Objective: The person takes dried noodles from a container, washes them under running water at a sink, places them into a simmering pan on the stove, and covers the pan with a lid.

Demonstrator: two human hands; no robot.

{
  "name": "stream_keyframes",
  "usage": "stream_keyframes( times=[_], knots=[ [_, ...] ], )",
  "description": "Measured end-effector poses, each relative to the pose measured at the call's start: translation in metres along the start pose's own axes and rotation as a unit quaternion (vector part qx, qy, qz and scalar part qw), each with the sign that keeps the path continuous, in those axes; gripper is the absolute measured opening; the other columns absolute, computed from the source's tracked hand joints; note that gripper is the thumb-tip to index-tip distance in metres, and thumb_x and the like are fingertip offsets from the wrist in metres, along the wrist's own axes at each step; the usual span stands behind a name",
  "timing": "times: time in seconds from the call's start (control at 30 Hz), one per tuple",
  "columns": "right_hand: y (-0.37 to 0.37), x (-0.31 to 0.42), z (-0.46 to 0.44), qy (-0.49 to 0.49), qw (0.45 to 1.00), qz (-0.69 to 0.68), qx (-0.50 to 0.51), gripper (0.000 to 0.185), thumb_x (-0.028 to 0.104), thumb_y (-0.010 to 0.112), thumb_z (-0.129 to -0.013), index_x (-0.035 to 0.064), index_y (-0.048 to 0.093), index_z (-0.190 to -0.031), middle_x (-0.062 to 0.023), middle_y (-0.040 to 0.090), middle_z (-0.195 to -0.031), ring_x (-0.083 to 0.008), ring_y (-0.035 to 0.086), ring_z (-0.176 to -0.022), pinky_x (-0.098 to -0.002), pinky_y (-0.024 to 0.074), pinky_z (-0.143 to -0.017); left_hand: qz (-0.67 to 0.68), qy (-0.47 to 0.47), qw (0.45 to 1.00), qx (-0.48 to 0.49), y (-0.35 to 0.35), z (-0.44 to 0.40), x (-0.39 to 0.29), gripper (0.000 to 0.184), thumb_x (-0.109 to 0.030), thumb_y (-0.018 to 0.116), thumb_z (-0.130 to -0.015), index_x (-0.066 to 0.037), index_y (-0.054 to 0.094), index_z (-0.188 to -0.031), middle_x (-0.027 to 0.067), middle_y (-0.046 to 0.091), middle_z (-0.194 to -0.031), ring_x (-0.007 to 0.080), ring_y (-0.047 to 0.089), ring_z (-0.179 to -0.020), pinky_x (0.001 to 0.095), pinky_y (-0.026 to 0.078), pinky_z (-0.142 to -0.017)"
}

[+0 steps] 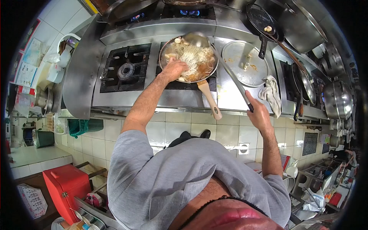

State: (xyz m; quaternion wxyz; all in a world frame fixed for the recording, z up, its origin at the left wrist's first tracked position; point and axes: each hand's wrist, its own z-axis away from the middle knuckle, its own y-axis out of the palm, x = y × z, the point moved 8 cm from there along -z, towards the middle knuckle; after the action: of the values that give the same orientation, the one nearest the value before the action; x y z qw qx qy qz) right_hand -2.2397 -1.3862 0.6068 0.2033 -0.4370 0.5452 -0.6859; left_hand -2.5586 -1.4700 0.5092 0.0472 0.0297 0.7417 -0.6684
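A frying pan (209,97) with a pale wooden handle sits on a stove burner. In it lies a heap of thin pale noodles (194,57) over brown liquid, with whitish chunks near the rim. My left hand (175,69) reaches in at the pan's left side, its fingers curled into the edge of the noodles; the fingertips are partly hidden. A long-handled metal ladle (232,76) is held by its dark grip end in my right hand (257,112), the fingers wrapped round it. The ladle's bowl is blurred, over the far side of the noodles.
To the pan's left is a gas burner (125,70). A round metal lid or tray (245,63) and a crumpled cloth (270,95) lie at its right. Farther back stand a black pan (262,19) and a large pot (301,28). Blue flames (189,12) burn behind.
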Motion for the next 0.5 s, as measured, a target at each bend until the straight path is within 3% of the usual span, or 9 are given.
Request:
stream_keyframes(
  times=[0.17,0.23,0.3,0.37,0.4,0.5],
  knots=[
    [0.0,0.002,0.0,-0.003,0.998,0.061,0.026,0.073,-0.001,0.056,-0.07,0.0233,0.034,-0.136,-0.0107,0.057,-0.083,-0.0298,0.059,-0.076,-0.0408,0.0469,-0.067,0.019,-0.016,0.995,0.096,-0.012,-0.008,-0.004,0.039,-0.004,0.069,-0.067,-0.017,0.062,-0.103,0.0004,0.058,-0.111,0.017,0.049,-0.109,0.0469,0.019,-0.098],
    [-0.006,0.005,0.001,-0.003,0.998,0.068,0.018,0.073,-0.001,0.057,-0.071,0.0235,0.034,-0.136,-0.0103,0.057,-0.084,-0.0299,0.059,-0.075,-0.0409,0.0473,-0.066,0.048,-0.09,0.976,0.195,-0.023,-0.003,-0.007,0.044,-0.008,0.07,-0.067,-0.018,0.061,-0.109,0.0004,0.058,-0.111,0.0169,0.048,-0.111,0.0466,0.018,-0.098],
    [-0.009,0.005,0.004,0.009,0.997,0.076,-0.011,0.073,-0.002,0.056,-0.071,0.0235,0.033,-0.136,-0.0106,0.057,-0.086,-0.0299,0.059,-0.074,-0.041,0.0478,-0.066,0.076,-0.069,0.981,0.162,-0.026,-0.002,0.0,0.039,-0.011,0.068,-0.07,-0.02,0.063,-0.107,-0.0001,0.057,-0.114,0.0164,0.046,-0.112,0.0448,0.018,-0.098],
    [0.002,0.0,0.006,0.026,0.997,0.074,-0.005,0.073,-0.002,0.056,-0.072,0.0233,0.032,-0.136,-0.0111,0.057,-0.087,-0.0293,0.059,-0.075,-0.0408,0.0481,-0.067,0.117,-0.054,0.989,0.068,-0.037,-0.004,0.007,0.029,-0.014,0.067,-0.071,-0.02,0.066,-0.1,-0.0012,0.056,-0.117,0.0155,0.043,-0.115,0.0435,0.019,-0.097],
    [0.01,-0.003,0.007,0.034,0.997,0.066,-0.005,0.074,-0.002,0.056,-0.072,0.0231,0.032,-0.137,-0.0113,0.057,-0.087,-0.0292,0.059,-0.075,-0.0404,0.0482,-0.067,0.119,-0.074,0.99,0.024,-0.044,-0.004,0.011,0.017,-0.014,0.067,-0.07,-0.019,0.07,-0.086,-0.0021,0.056,-0.11,0.0157,0.044,-0.11,0.0417,0.019,-0.095],
    [0.012,-0.006,0.014,0.043,0.998,0.047,-0.006,0.074,-0.003,0.056,-0.071,0.0221,0.032,-0.137,-0.0122,0.057,-0.086,-0.0292,0.059,-0.074,-0.0404,0.0478,-0.068,0.019,-0.094,0.994,0.046,-0.039,0.001,0.01,0.011,-0.014,0.068,-0.067,-0.02,0.07,-0.077,-0.0025,0.055,-0.096,0.0152,0.045,-0.102,0.0407,0.021,-0.091]
  ],
)
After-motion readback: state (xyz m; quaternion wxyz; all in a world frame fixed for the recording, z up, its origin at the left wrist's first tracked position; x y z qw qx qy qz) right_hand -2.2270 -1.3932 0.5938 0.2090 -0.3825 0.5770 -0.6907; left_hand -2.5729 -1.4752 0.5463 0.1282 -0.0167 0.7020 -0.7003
